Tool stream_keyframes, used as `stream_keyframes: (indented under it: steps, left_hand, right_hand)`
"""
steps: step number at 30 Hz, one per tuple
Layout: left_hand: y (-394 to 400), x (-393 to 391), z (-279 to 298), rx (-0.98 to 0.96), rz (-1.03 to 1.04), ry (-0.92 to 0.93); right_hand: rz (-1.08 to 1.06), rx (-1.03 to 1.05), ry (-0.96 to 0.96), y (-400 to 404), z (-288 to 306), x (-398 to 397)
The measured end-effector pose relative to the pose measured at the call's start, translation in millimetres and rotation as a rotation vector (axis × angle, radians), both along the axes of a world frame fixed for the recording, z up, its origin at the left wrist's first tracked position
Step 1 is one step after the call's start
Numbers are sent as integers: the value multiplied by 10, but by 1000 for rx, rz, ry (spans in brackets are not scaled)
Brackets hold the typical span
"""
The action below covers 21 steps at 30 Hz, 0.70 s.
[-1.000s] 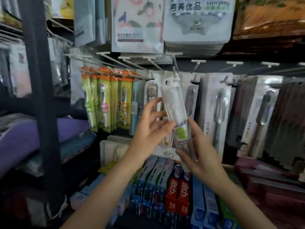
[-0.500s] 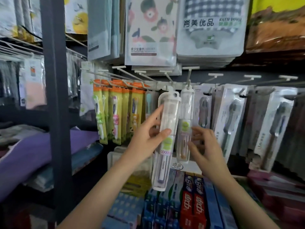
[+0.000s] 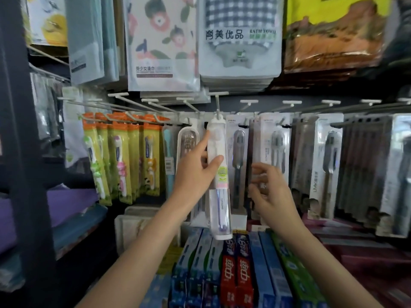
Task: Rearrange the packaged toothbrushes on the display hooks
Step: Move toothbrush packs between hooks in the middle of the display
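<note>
Left hand [image 3: 195,172] holds a clear toothbrush case [image 3: 219,174] at centre, thumb across its front, index finger up along its left edge. Case is a long see-through tube, upright, white cap at top and white base at bottom, round green sticker and a pink band around the middle, purple-handled brush visible in the lower half. Its cap sits right at the tip of a white hook [image 3: 217,105]; cannot tell if the hole is threaded on. Bottom of the case hangs in front of the toothpaste boxes [image 3: 235,272].

Right hand [image 3: 270,187] is just right of the case, not touching it, fingers loosely spread and slightly curled, holding nothing, in front of grey carded toothbrushes [image 3: 238,161].

Left of the case, another clear case [image 3: 188,141] hangs on the next hook, partly behind the left hand. Further left, a row of yellow-green kids' packs [image 3: 121,158] with orange tops hangs on wire hooks. To the right, more grey and white carded packs [image 3: 327,165] hang in rows. Above, packaged towels [image 3: 239,38] hang, 1 with a floral print [image 3: 161,41]. A dark shelf post [image 3: 17,152] stands near left. Red and blue boxes lie flat near the bottom.
</note>
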State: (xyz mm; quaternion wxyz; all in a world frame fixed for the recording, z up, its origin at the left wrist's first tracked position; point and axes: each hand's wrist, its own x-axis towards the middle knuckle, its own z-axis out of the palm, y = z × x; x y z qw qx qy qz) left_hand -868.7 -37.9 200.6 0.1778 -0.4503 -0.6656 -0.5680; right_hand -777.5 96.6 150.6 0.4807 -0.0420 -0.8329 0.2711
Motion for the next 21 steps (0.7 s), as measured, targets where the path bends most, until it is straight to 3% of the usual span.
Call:
stream_keyframes:
  steps: [6, 11, 15, 21]
  left_hand:
    - [42, -128, -88, -102, 207, 100]
    - [134, -114, -174, -150, 366, 204]
    - [190, -121, -232, -130, 413, 244]
    - [256, -197, -321, -111, 435, 343]
  right_hand:
    - [-2, -47, -171, -16, 28, -239]
    - [-137, -145, -246, -13, -39, -549]
    - [-151, -262, -228, 56, -134, -593]
    - [-60, -159, -133, -76, -208, -357]
